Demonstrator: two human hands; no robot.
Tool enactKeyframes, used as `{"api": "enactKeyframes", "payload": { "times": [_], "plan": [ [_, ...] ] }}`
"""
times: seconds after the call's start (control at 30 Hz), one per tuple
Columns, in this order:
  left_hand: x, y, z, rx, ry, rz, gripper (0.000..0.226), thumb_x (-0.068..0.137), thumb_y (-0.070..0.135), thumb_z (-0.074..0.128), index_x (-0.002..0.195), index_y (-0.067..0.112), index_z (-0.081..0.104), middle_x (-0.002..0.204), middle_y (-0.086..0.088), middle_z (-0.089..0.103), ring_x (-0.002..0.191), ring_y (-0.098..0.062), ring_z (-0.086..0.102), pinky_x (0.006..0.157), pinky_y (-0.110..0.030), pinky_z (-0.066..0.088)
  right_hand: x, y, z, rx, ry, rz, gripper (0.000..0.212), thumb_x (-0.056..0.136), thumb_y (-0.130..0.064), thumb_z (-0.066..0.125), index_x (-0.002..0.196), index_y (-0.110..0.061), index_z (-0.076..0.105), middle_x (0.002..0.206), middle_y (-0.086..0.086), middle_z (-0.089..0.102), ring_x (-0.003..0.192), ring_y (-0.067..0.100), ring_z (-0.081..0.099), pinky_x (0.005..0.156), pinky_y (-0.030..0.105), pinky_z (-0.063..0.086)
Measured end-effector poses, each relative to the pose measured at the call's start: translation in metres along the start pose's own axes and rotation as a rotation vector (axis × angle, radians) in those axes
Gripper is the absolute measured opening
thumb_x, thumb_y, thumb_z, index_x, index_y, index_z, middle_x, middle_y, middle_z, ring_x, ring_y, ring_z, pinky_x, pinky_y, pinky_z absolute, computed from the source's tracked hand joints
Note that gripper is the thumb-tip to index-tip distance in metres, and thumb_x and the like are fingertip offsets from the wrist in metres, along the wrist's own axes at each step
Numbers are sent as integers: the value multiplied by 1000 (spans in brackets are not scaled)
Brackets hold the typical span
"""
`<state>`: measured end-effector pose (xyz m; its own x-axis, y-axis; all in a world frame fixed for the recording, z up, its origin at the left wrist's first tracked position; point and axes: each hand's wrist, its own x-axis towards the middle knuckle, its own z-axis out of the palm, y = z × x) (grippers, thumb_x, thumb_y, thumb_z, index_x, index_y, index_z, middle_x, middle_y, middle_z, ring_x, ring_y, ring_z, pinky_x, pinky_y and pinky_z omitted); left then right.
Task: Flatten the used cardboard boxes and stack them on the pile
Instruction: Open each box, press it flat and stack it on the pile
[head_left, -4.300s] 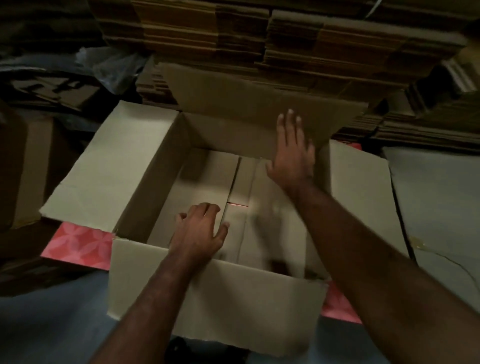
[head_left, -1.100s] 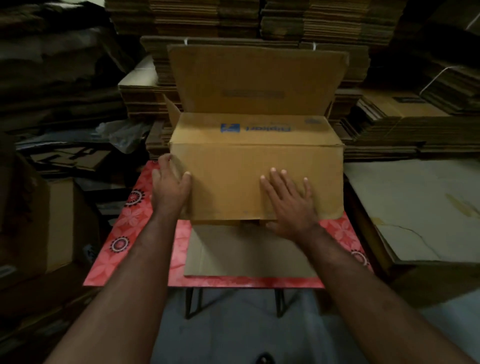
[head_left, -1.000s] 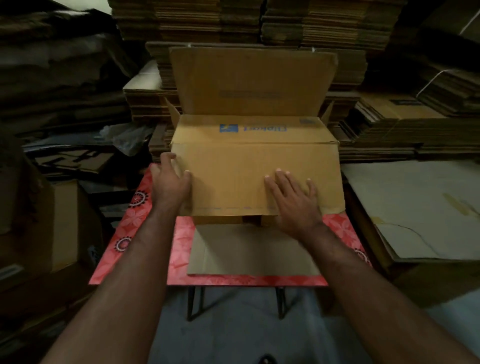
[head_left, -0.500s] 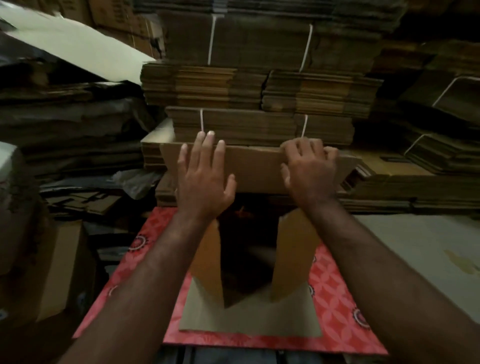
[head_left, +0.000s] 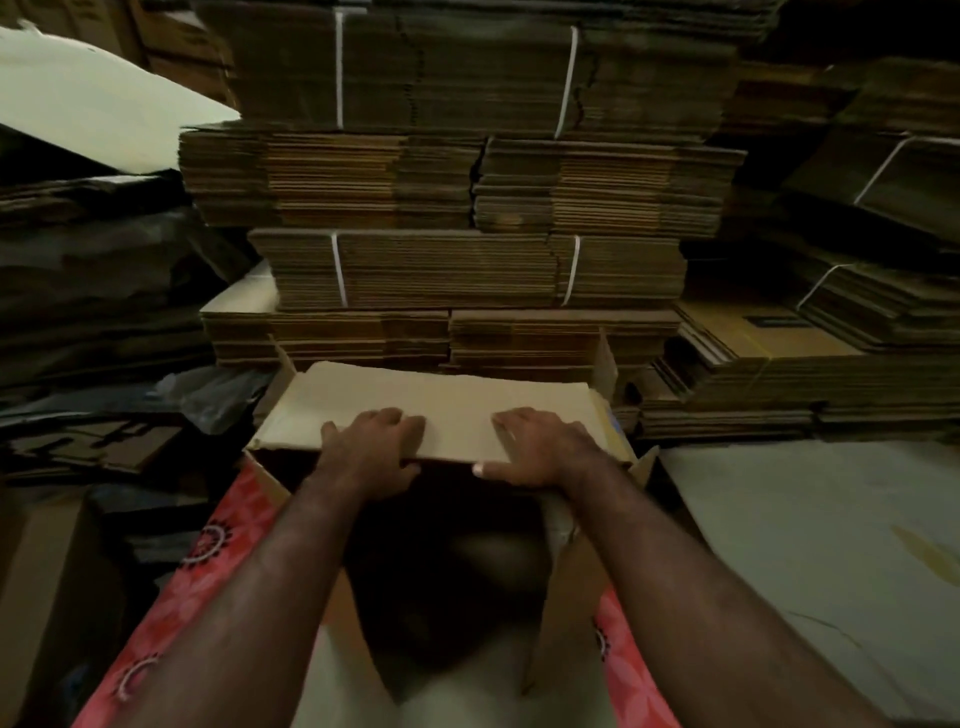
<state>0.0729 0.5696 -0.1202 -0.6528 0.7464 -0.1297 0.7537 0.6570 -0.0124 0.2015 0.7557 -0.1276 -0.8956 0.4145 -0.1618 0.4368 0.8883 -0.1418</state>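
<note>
Since half a second ago, the cardboard box (head_left: 441, 410) flap has been folded down; its near edge is gripped by left hand (head_left: 371, 449) and right hand (head_left: 540, 449), fingers curled, on the red counter (head_left: 234, 545), bundled stacks (head_left: 467, 270) close behind.

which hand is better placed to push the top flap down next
Neither clearly: both grip the near edge of the flap. Slight edge to the right hand, nearer its end of the flap; the left hand sits further in from its end.

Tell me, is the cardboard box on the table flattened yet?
Not yet. The cardboard box stands open, dark hollow showing, while the left hand and right hand grip its top panel's edge.
</note>
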Motion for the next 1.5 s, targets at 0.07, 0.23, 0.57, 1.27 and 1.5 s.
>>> {"api": "enactKeyframes", "payload": {
  "times": [0.07,0.23,0.57,1.27,1.5],
  "plan": [
    [2,2,5,65,75,12,68,93,46,64,151,37,30,159,-1,32,144,-26,33,115,-65,26,1,4,8,-19,26,-30,87,86,-63,66,155,-28,26,163,2,28,146,28,29,114,56,26],
    [6,1,14,112,287,-1,72,86,53,67,144,34,30,149,-5,40,134,-30,41,105,-62,39,-1,2,7,-77,265,-6,87,87,-37,72,157,-26,22,161,4,28,146,26,27,112,52,28],
    [5,-9,17,84,344,-39,82,77,56,76,142,35,30,145,-7,39,130,-34,43,97,-65,41,-93,48,22,-294,162,415,132,78,-24,83,159,-20,-20,171,9,-4,155,34,11,116,64,25],
    [-6,-6,21,78,352,-147,77,91,40,64,154,31,21,162,-9,22,147,-35,22,108,-73,24,9,-24,14,-204,396,17,83,87,-38,68,157,-25,25,159,6,33,144,29,32,113,56,28],
    [-51,-119,25,-414,20,-677,55,96,26,67,144,8,47,142,-25,52,128,-41,51,101,-48,46,10,-1,15,-184,372,-36,68,94,-29,61,155,-30,32,158,5,39,142,28,38,108,51,31]
  ]
}}
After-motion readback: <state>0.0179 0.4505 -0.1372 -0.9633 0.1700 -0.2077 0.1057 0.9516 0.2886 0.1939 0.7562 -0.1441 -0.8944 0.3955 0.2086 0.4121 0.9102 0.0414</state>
